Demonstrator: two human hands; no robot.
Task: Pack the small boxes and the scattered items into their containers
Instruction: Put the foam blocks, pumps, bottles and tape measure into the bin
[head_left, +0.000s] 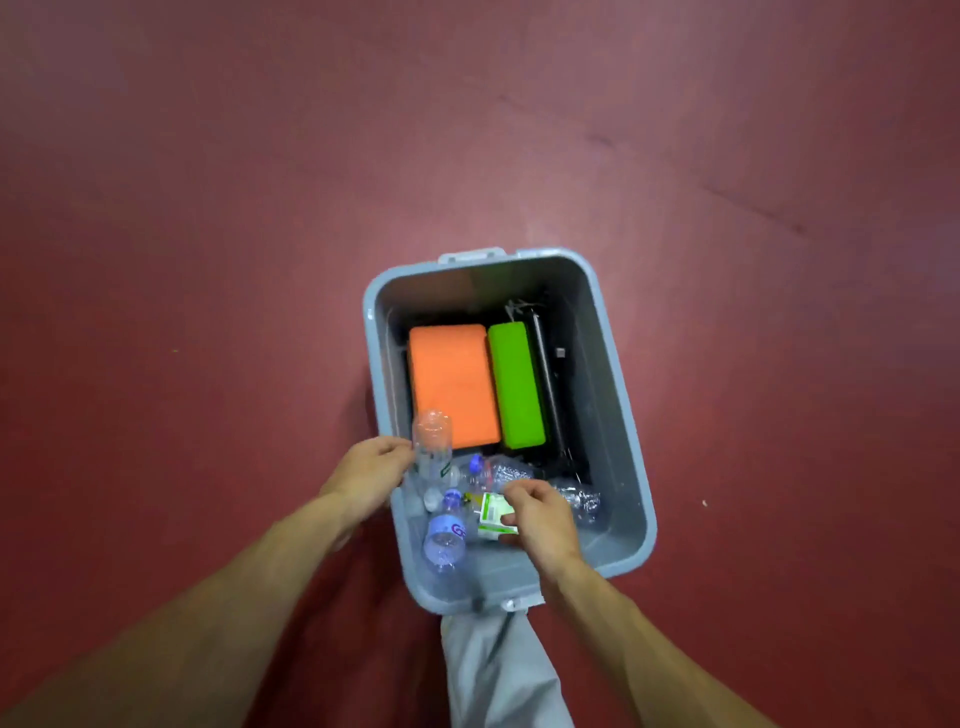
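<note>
An empty clear bottle (432, 441) is gripped mid-body by the left hand (371, 470) at the grey bin's (618, 395) 9 o'clock rim. A small green-white carton (493, 512) is pinched in the right hand's (540, 514) curled fingers at 6 o'clock inside. Both look featherlight and crushable, so they're best held gently by the sides.

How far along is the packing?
Nearly done, it seems. The orange box and green box already lie in the grey bin. The left hand holds a clear bottle, the right hand grips a green-labelled pack inside. Left: setting these two down.
</note>
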